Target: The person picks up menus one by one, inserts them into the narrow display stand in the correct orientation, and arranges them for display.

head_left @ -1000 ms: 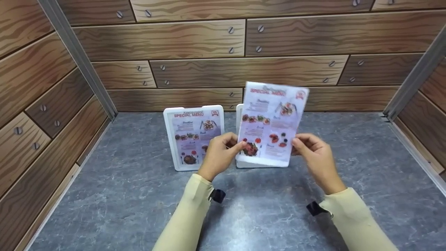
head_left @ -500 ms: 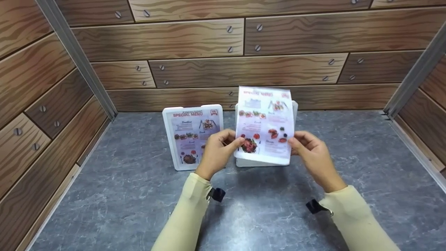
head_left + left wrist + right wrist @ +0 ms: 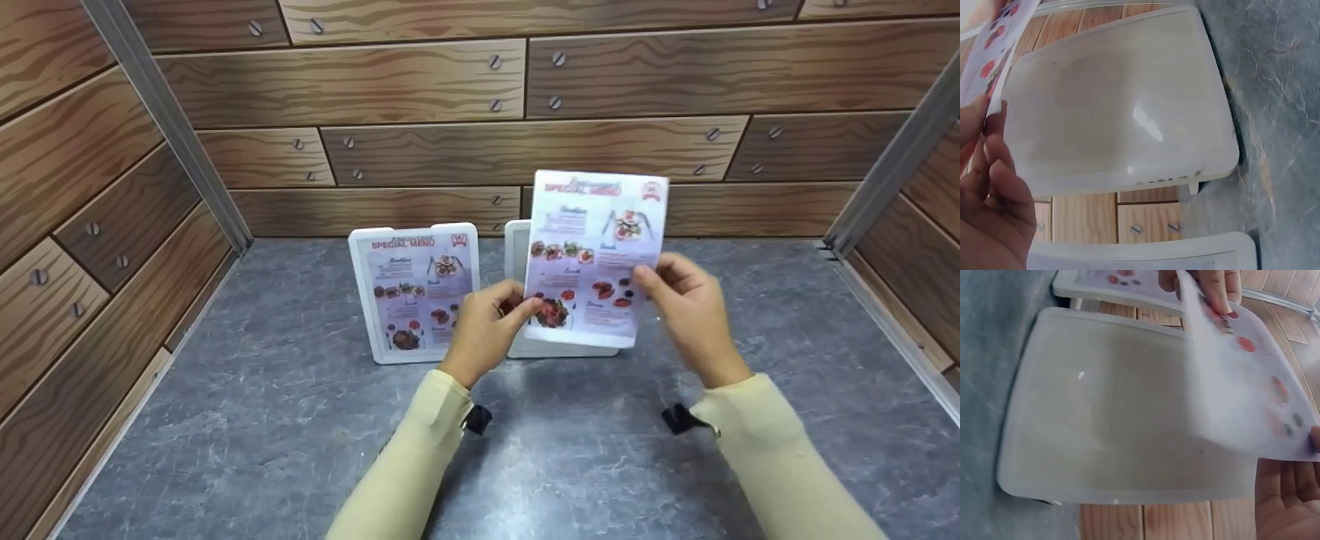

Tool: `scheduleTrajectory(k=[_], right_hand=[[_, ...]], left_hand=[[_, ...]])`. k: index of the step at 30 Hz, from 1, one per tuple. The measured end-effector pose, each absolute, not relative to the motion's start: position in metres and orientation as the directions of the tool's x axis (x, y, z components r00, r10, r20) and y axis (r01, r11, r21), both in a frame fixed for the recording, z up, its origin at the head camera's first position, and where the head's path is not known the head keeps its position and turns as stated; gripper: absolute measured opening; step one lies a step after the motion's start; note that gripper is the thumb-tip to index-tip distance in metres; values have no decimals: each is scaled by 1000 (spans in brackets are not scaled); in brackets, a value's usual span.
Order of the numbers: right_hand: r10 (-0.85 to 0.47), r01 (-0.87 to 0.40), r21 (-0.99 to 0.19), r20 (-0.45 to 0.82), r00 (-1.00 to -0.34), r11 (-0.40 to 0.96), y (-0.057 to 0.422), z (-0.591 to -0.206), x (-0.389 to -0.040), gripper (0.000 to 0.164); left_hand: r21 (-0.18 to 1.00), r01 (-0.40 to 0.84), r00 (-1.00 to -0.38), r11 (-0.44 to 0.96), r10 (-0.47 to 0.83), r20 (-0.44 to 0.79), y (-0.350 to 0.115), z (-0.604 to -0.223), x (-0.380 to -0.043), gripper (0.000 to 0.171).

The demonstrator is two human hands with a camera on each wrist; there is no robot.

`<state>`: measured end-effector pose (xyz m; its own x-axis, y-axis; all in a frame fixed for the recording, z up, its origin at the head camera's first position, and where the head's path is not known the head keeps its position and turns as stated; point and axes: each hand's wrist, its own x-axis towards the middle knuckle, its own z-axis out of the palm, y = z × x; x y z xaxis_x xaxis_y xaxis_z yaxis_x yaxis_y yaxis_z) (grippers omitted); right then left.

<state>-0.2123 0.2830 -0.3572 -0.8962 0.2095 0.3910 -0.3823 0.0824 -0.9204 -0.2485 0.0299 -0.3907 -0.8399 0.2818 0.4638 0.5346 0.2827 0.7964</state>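
Note:
A printed menu sheet (image 3: 600, 259) headed "SPECIAL MENU" is held up between both hands. My left hand (image 3: 486, 330) pinches its lower left edge, thumb in front. On the right edge, a little higher, my right hand (image 3: 694, 319) pinches it with thumb in front and fingers behind. Behind the sheet stands a white menu stand (image 3: 1123, 107) with a blank face, largely covered in the head view. The right wrist view has the sheet bowed away from that blank stand (image 3: 1100, 405).
Left of the blank stand, a second white menu stand (image 3: 363, 300) stands upright with a matching menu in it, partly behind my left hand. Both are on a grey marbled table (image 3: 285, 435). A wood-patterned wall (image 3: 420, 82) closes off the back, with side walls left and right.
The sheet first dipped left and down in front of the blank stand, then rose and shifted right. My right hand has moved higher along its edge. Both stands have stayed put.

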Motion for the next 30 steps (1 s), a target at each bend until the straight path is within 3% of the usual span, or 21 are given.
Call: scheduleTrajectory(k=[9,15,24,30], right_hand=[[205,-445,-888,460,-864,116,289,-311,-239,13],[175,-486,-874,475,-862,-23,286,-286,-257,12],[219,-543,-781,497,-840,-308,281,-254,-278,14],[221,-567,-752,522,-824,-336,281,-242,-288,9]], left_hand=[[825,489,-861,284,310,403,31,-363,-261,15],[838,463,-878,288,278,390,30,-354,-271,15],[796,538,-843,278,145,519,35,-325,-286,13],[766,563,-814,312,48,579,41,-309,-294,10]])
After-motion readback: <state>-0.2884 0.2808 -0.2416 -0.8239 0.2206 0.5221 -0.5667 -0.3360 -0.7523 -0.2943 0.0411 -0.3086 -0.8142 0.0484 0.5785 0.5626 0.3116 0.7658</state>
